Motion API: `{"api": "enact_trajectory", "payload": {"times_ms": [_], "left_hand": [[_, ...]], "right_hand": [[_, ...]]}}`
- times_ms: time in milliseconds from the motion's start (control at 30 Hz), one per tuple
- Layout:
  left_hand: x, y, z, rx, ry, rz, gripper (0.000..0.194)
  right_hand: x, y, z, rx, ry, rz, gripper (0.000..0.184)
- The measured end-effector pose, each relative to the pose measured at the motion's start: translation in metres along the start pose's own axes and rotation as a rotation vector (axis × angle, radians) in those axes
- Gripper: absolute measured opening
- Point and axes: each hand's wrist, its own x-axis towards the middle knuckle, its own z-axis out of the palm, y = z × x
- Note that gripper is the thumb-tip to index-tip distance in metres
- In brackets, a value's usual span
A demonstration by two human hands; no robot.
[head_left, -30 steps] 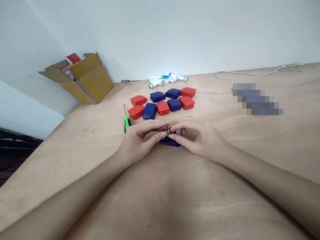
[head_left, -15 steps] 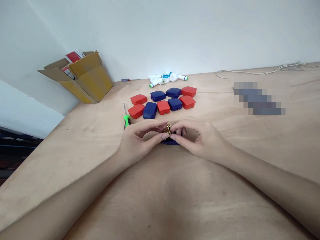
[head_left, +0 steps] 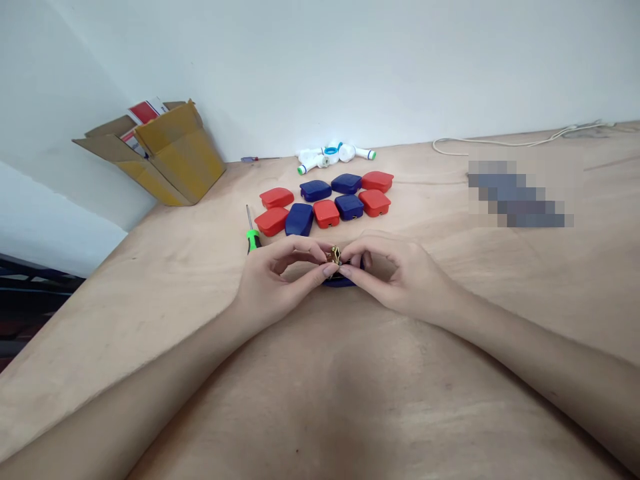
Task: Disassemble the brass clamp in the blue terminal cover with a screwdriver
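Between my fingertips is a small brass-coloured metal part [head_left: 335,255], just above a dark blue plastic shell [head_left: 341,282] on the table. My left hand [head_left: 285,270] pinches the part from the left with thumb and forefinger. From the right, my right hand [head_left: 387,270] has its thumb and forefinger closed at the part's other side; whether it grips the brass part or a smaller piece is hidden. My fingers cover most of the shell. A green and black screwdriver [head_left: 253,241] lies just beyond my left hand, its shaft pointing away.
Several red covers [head_left: 327,213] and blue covers [head_left: 300,219] lie in two rows beyond my hands. Behind them are white plastic pieces [head_left: 333,156] and another screwdriver [head_left: 250,159]. A cardboard box [head_left: 185,160] stands back left. At right are a blurred-out object [head_left: 520,197] and a white cable [head_left: 520,143].
My left forefinger has bent a little more near the brass part. Both hands stay in nearly the same place, and the view has shifted slightly.
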Motion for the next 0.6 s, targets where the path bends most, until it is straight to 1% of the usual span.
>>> {"api": "enact_trajectory", "payload": {"times_ms": [167, 300, 467, 600], "left_hand": [[0.0011, -0.0022, -0.0037, 0.153, -0.028, 0.116, 0.004], [0.0025, -0.003, -0.0046, 0.234, -0.028, 0.191, 0.002], [0.0023, -0.0024, -0.0041, 0.237, -0.036, 0.186, 0.002], [0.0022, -0.0028, -0.0037, 0.221, -0.041, 0.173, 0.002]], "right_hand": [[-0.0001, -0.0001, 0.0003, 0.002, -0.005, 0.017, 0.005], [0.0009, -0.0023, -0.0003, -0.001, -0.012, 0.011, 0.006], [0.0012, -0.0031, -0.001, -0.014, -0.017, -0.014, 0.007], [0.0007, -0.0029, -0.0011, 0.0, -0.001, 0.007, 0.005]]}}
